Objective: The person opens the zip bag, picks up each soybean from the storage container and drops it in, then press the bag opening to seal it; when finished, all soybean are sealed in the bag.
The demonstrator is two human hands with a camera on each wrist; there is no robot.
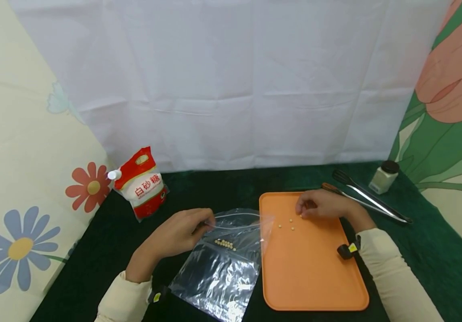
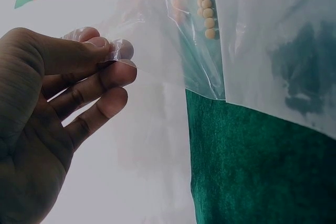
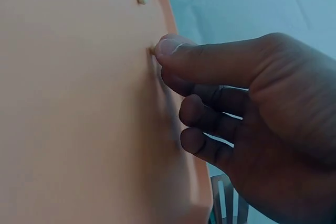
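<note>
My left hand [image 1: 180,232] pinches the upper left edge of a clear zip bag [image 1: 218,281] between thumb and forefinger. Inside the bag, several small beige balls [image 1: 225,244] lie in a cluster; the left wrist view has these balls [image 2: 208,12] in a short double row. The bag's right corner overlaps an orange tray [image 1: 311,273]. Over the tray's far part, my right hand [image 1: 323,205] pinches at a small ball [image 3: 152,51] with thumb and forefinger, close to the surface. Left of these fingertips, 3 loose balls, one being this ball [image 1: 280,226], rest on the tray.
A red and white sugar bag [image 1: 144,185] with a white cap stands back left. Behind the tray on the right lie tongs [image 1: 375,203], a brown-handled utensil [image 1: 331,188] and a dark-lidded jar [image 1: 383,177]. A white cloth [image 1: 251,89] hangs behind the dark green table cover [image 1: 214,188].
</note>
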